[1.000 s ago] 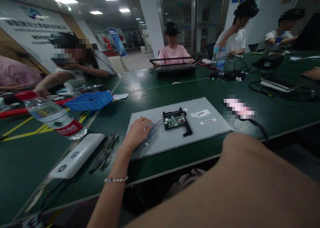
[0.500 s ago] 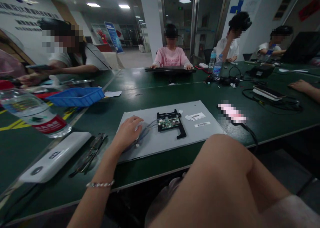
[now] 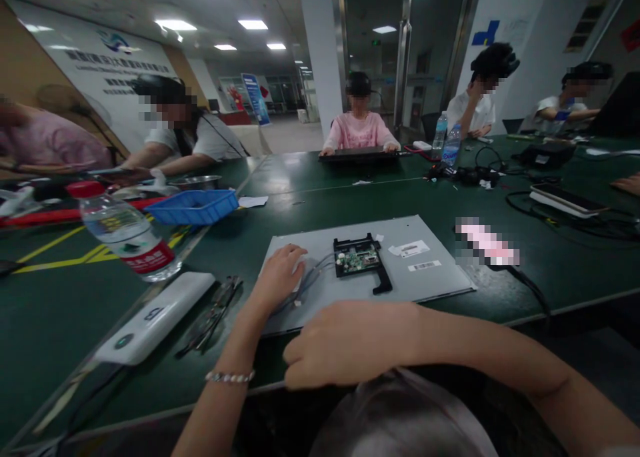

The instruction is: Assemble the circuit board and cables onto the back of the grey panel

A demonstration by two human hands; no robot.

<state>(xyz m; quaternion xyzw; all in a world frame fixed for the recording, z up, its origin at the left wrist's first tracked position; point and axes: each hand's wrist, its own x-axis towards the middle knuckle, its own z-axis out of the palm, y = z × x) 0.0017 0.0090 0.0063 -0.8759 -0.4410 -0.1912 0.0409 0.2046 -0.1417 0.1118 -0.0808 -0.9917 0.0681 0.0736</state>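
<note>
A flat grey panel [image 3: 430, 277] lies on the green table in front of me. In its middle sits a black bracket [image 3: 383, 283] holding a green circuit board [image 3: 363, 260], with thin grey cables [image 3: 315, 273] running left. My left hand [image 3: 280, 277] rests on the panel's left part beside the cables, its fingers stretched out. A whitish piece shows beside its fingers, too unclear to name. Over the panel's front edge is my right hand [image 3: 335, 347], with curled fingers; the inside of that hand is hidden.
To my left are a white power bank [image 3: 165, 313], folded eyeglasses [image 3: 213, 317], a water bottle [image 3: 133, 233] and a blue tray [image 3: 200, 207]. A lit phone [image 3: 487, 243] with a cable lies on the right. Several people sit around the table.
My right arm, bent up close to the camera before, has come down, and its hand now shows at the panel's front edge. My left hand stays on the panel. The view has shifted.
</note>
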